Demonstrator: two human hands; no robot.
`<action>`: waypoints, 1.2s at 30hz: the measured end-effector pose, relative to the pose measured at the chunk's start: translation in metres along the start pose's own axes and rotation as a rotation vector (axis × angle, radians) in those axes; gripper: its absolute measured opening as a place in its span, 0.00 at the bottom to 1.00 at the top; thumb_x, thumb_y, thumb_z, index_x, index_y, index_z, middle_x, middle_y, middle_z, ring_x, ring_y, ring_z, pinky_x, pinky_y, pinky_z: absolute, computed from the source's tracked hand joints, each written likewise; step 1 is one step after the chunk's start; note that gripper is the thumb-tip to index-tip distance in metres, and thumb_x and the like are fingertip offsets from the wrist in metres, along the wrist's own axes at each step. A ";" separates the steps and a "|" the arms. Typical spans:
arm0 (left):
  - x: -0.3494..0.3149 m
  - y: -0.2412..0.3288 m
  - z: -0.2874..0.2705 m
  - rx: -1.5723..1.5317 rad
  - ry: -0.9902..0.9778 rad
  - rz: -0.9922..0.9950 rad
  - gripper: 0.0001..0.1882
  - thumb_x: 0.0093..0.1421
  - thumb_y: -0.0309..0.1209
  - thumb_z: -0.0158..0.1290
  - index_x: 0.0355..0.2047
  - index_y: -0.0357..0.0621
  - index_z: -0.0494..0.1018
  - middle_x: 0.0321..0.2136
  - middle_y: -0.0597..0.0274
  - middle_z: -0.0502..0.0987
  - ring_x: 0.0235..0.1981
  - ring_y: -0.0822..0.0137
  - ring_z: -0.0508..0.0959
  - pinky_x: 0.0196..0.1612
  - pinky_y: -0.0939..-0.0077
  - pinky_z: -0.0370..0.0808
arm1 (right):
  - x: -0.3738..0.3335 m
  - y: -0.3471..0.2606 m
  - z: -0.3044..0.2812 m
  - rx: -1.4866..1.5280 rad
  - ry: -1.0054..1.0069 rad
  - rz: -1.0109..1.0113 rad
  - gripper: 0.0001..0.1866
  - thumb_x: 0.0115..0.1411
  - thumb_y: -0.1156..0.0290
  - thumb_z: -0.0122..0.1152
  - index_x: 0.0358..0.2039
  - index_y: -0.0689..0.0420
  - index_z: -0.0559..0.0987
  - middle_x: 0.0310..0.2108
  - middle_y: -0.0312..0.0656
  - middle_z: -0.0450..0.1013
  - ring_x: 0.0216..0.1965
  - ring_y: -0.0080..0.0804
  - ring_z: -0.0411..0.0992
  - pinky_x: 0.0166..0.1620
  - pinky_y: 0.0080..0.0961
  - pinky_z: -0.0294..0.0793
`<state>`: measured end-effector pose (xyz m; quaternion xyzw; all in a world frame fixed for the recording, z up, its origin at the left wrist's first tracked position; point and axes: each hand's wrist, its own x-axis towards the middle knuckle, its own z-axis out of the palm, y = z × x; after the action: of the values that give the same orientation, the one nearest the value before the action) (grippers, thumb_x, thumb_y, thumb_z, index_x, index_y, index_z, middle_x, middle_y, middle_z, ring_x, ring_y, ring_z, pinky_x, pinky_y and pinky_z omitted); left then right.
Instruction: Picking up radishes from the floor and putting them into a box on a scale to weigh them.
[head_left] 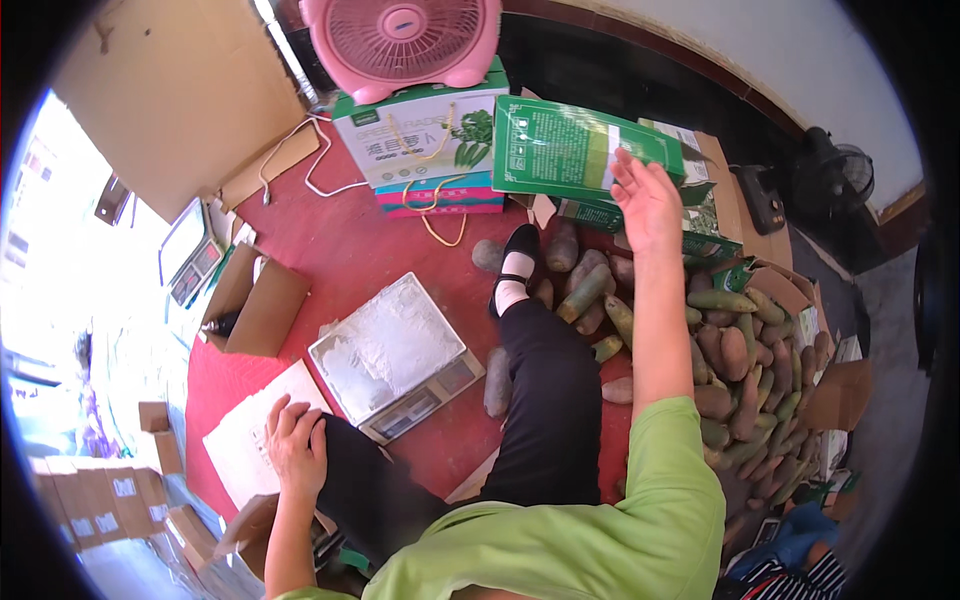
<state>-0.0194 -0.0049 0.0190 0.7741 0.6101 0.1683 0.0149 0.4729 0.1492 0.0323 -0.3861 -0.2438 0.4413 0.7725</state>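
Observation:
My right hand (648,200) is raised at the far right, palm up and fingers apart, with nothing visible in it. Its fingertips overlap a green printed carton (560,150); I cannot tell whether they touch it. My left hand (297,440) rests on my left knee with its fingers loosely spread. Between my legs and the fan stands a flat electronic scale (390,345), its pale plate dusty and bare. To the right of my right leg, long green and brownish radishes (745,370) lie in a large heap, and a few loose ones (585,293) lie beside my right foot.
A pink box fan (400,50) sits on a white-and-green gift carton (420,135) with rope handles. A small brown box (255,305) and a second scale (190,250) stand at left. A cardboard sheet (250,430) lies beside my left knee. A black fan (835,175) stands far right.

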 end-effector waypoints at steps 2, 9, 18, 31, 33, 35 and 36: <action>-0.007 -0.003 -0.003 0.000 0.020 0.010 0.06 0.52 0.27 0.55 0.31 0.43 0.77 0.37 0.60 0.74 0.51 0.53 0.69 0.51 0.58 0.65 | -0.023 -0.017 0.015 -0.063 -0.052 -0.024 0.09 0.59 0.72 0.56 0.40 0.57 0.71 0.43 0.44 0.74 0.41 0.27 0.73 0.36 0.19 0.71; -0.029 -0.015 -0.013 -0.021 0.118 0.002 0.06 0.51 0.27 0.56 0.31 0.43 0.77 0.37 0.61 0.74 0.51 0.54 0.69 0.49 0.59 0.65 | -0.092 -0.046 0.078 -0.230 -0.302 0.028 0.09 0.60 0.71 0.55 0.39 0.57 0.68 0.44 0.46 0.74 0.46 0.30 0.73 0.39 0.19 0.69; -0.058 -0.035 -0.024 -0.010 0.205 -0.060 0.06 0.51 0.27 0.56 0.31 0.45 0.77 0.37 0.62 0.74 0.51 0.55 0.69 0.48 0.59 0.66 | -0.138 0.000 0.144 -0.363 -0.579 0.301 0.13 0.60 0.69 0.55 0.43 0.59 0.66 0.42 0.43 0.75 0.45 0.30 0.74 0.41 0.19 0.69; -0.073 -0.046 -0.029 0.042 0.255 -0.062 0.07 0.50 0.26 0.57 0.31 0.45 0.77 0.38 0.64 0.74 0.52 0.56 0.70 0.48 0.59 0.66 | -0.177 0.105 0.129 -0.548 -0.991 0.494 0.09 0.57 0.75 0.58 0.37 0.63 0.71 0.27 0.41 0.76 0.32 0.25 0.74 0.39 0.21 0.72; -0.071 -0.045 -0.030 0.063 0.250 -0.049 0.08 0.50 0.26 0.57 0.32 0.46 0.77 0.39 0.64 0.74 0.52 0.56 0.70 0.48 0.59 0.66 | -0.161 0.116 0.103 -0.641 -0.897 0.358 0.05 0.55 0.77 0.57 0.32 0.61 0.73 0.26 0.37 0.74 0.27 0.23 0.73 0.33 0.20 0.70; -0.073 -0.046 -0.030 0.081 0.229 -0.056 0.10 0.50 0.27 0.57 0.34 0.47 0.77 0.40 0.64 0.73 0.53 0.56 0.69 0.48 0.59 0.65 | -0.145 0.111 0.087 -0.647 -0.894 0.327 0.07 0.56 0.79 0.55 0.37 0.59 0.75 0.26 0.33 0.73 0.28 0.20 0.71 0.34 0.18 0.70; -0.071 -0.046 -0.029 0.097 0.220 -0.055 0.11 0.50 0.27 0.58 0.36 0.47 0.77 0.42 0.63 0.73 0.53 0.56 0.68 0.49 0.59 0.65 | -0.143 0.106 0.082 -0.648 -0.892 0.333 0.07 0.56 0.79 0.55 0.37 0.59 0.75 0.26 0.33 0.73 0.28 0.20 0.71 0.34 0.18 0.70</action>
<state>-0.0852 -0.0659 0.0190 0.7337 0.6366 0.2220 -0.0851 0.2914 0.0888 -0.0106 -0.4129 -0.6047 0.5798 0.3572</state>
